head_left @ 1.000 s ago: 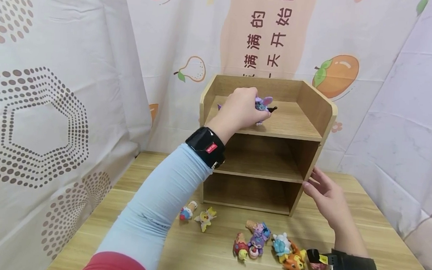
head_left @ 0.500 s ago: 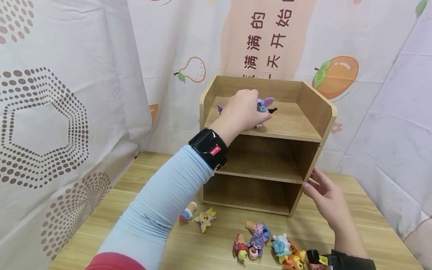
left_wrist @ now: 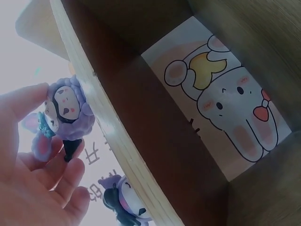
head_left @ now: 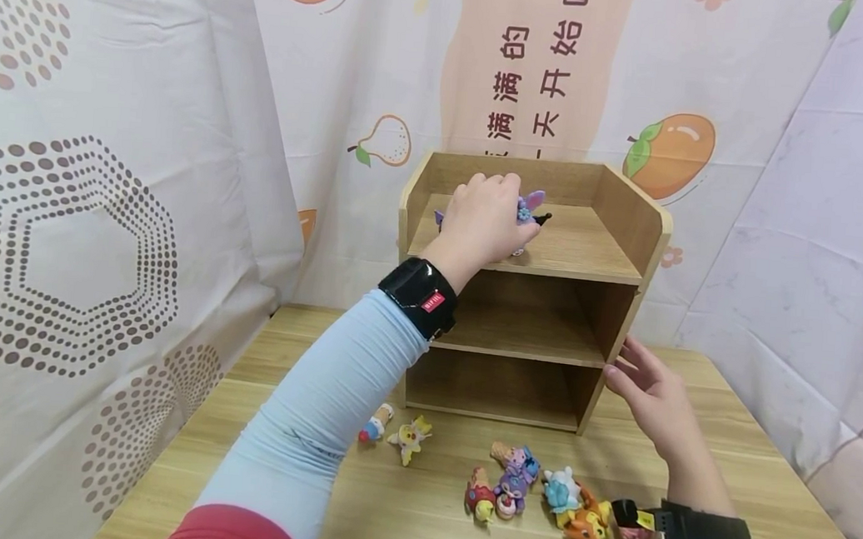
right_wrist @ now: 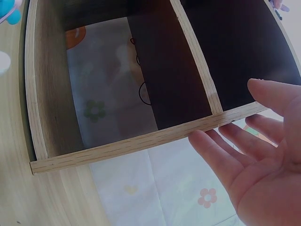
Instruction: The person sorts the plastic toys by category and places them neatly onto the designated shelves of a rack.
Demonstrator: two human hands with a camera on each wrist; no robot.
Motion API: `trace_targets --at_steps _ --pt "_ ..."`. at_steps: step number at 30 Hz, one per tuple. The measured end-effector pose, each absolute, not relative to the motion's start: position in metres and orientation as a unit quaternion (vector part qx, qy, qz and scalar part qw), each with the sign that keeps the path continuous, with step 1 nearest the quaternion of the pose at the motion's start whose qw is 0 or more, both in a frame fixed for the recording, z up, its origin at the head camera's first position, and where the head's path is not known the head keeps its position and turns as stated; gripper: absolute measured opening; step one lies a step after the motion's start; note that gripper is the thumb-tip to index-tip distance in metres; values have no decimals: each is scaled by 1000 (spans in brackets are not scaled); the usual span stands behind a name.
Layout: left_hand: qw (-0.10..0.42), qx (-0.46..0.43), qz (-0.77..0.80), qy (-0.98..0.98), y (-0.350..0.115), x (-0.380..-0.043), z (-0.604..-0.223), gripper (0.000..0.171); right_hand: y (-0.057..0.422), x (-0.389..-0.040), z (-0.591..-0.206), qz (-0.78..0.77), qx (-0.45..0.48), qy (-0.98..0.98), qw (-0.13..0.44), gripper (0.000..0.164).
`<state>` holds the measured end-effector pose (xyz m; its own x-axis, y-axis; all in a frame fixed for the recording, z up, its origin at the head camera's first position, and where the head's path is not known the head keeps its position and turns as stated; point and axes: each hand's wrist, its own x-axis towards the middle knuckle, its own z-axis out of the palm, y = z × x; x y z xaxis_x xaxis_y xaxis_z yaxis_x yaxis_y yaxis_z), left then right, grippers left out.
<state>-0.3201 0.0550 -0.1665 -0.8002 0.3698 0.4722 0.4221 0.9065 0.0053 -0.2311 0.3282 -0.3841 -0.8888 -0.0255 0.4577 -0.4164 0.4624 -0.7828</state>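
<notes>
My left hand (head_left: 480, 216) is over the top shelf of a small wooden shelf unit (head_left: 529, 267). Between its thumb and fingers it holds a purple figurine (head_left: 524, 212) with a blue flower and pink ears. The left wrist view shows this figurine (left_wrist: 70, 108) beside the board's front edge. A second figurine (left_wrist: 123, 203), purple and black, stands farther along that shelf, mostly behind my hand in the head view. My right hand (head_left: 655, 400) touches the unit's right side panel with loosely extended fingers. In the right wrist view, fingertips (right_wrist: 197, 136) rest along the panel's edge.
On the table (head_left: 295, 494) before the unit lie several small figurines: a yellow one (head_left: 410, 439), an ice-cream-shaped one (head_left: 376, 423), a purple one (head_left: 514, 484), a red one (head_left: 479, 494), a white-blue one (head_left: 561, 489) and an orange one (head_left: 587, 522). Printed curtains (head_left: 386, 66) hang behind.
My left hand has shifted very slightly to the right over the top shelf, still holding the figurine. The right hand has stayed in place against the side panel.
</notes>
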Motion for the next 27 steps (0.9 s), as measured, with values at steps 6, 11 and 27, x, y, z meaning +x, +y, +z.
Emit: trace_targets --at_steps 6,11,27 --pt "235 -213 -43 -947 53 -320 -167 53 329 -232 -384 509 134 -828 195 61" --pt "227 -222 -44 -947 52 -320 -167 58 329 -231 -384 506 133 -830 191 62" --pt "232 -266 -44 -935 32 -324 -156 55 329 -232 -384 520 141 -821 191 61"
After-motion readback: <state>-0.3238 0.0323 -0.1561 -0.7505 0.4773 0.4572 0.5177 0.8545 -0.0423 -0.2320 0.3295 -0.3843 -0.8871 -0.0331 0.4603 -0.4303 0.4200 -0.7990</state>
